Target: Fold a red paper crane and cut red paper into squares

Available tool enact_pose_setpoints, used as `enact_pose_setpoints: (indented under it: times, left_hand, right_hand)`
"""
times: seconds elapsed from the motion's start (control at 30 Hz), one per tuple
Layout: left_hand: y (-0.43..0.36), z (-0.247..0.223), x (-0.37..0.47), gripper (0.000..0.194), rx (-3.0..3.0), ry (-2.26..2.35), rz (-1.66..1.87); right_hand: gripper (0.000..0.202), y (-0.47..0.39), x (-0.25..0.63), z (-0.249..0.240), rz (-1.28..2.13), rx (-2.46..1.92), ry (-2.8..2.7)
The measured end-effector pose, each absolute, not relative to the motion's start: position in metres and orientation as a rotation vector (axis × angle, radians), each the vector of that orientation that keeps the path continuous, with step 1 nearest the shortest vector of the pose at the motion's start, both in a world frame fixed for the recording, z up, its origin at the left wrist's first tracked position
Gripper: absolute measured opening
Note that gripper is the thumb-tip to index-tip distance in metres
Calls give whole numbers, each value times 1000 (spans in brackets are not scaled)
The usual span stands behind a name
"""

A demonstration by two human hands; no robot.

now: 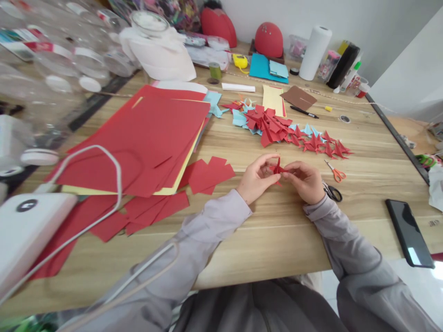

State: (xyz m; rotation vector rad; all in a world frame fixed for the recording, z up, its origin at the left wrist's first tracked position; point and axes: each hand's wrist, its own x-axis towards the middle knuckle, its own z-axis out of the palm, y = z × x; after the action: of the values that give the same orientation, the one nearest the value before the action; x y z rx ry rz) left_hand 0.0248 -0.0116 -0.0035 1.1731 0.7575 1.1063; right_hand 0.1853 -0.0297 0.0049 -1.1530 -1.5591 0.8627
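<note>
Over the desk (249,240), between left hand (256,179) and right hand (305,180), the red fold (278,167) is held, both grips pinched on it; presumably featherlight, crisp-creased and easily crushed, it is best taken by layered edges, not thin points.

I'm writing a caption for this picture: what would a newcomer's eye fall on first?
Probably the big stack of red sheets on the left. Next would come the small red folded piece near the centre, held between the left hand and right hand, then the heap of red and light blue folded shapes just beyond them.
</note>
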Motion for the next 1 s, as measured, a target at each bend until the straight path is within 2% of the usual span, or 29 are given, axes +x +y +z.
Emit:
enact_pose_setpoints:
  times: [0.4,1.0]
  left_hand:
    - [-9,-11,25,23,1389,863,1131]
    - [-10,-3,25,30,962,798,1019]
  right_hand:
    - [14,-30,187,0,818,-1131,-1565]
    - [23,-29,184,7,877,-1176,-1506]
